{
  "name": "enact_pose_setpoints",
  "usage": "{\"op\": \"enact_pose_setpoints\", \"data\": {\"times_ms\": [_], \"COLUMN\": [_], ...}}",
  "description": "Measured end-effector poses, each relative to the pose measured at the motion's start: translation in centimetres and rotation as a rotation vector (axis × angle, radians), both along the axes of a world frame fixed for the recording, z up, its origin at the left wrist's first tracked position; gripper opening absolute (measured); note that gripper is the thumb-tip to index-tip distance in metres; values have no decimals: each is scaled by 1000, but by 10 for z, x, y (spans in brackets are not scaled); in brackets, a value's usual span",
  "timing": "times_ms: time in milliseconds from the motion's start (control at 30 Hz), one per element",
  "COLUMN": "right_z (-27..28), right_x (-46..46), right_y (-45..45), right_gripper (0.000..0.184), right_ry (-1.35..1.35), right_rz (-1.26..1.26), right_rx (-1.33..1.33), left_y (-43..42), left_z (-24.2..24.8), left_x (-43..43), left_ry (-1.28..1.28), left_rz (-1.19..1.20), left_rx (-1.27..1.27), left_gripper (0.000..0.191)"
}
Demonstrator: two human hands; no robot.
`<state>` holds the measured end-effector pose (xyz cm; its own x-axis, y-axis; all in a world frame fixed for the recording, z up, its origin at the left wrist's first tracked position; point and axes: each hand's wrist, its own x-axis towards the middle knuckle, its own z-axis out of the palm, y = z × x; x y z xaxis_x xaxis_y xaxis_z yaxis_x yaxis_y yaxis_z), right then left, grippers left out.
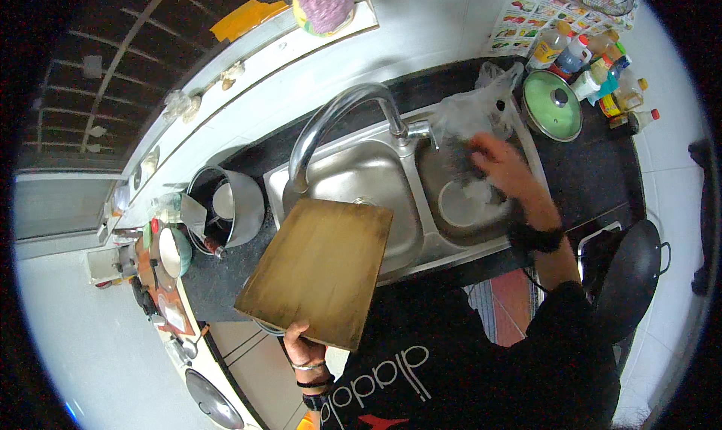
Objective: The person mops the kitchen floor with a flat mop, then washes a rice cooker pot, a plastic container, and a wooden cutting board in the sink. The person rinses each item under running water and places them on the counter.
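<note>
My left hand (pixel 303 345) grips the near edge of a wooden cutting board (pixel 321 269), tilted over the left basin and the counter edge. Blurred, my right hand (pixel 496 162) is over the right basin of the steel double sink (pixel 428 227), near a clear plastic bag (pixel 474 111) draped at the basin's back corner; whether its fingers hold anything I cannot tell. Below it in that basin lie a round pale item (pixel 456 204) and dark stuff, partly hidden. The chrome faucet (pixel 338 105) arches over the left basin.
At left on the dark counter stands a metal pot (pixel 245 207) holding utensils, beside a bowl (pixel 175 252). A lidded green pan (pixel 550 105) and several bottles (pixel 569 57) stand at the back right. A dark wok (pixel 629 280) is at the right on the stove.
</note>
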<state>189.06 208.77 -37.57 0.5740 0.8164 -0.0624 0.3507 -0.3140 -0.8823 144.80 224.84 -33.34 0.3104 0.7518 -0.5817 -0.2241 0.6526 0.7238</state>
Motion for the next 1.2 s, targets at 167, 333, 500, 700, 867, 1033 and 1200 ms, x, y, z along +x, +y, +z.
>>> {"op": "enact_pose_setpoints", "data": {"times_ms": [167,333,500,700,867,1033,1200], "right_z": [-75,-115,-135,-125,-112,-103,-99], "right_x": [-31,-32,-35,-21,-50,-144,-217], "right_y": [87,124,122,116,119,149,149], "right_gripper": [27,28,25,26,30,33,35], "right_ry": [724,316,1,68,852,302,-162], "right_rz": [-32,-170,-313,-329,-296,89,448], "right_rx": [101,126,90,-13,107,242,385], "left_y": [-4,-8,-6,-8,-9,-8,-9], "left_z": [-13,-17,-21,-21,-21,-26,-26], "left_x": [-5,-15,-28,-29,-25,-16,-15], "left_ry": [12,32,-26,-14,-36,-9,-2], "left_rz": [45,64,118,91,115,102,75], "left_rx": [42,177,91,189,204,175,226], "left_gripper": [32,49,56,49,52,54,55]}}
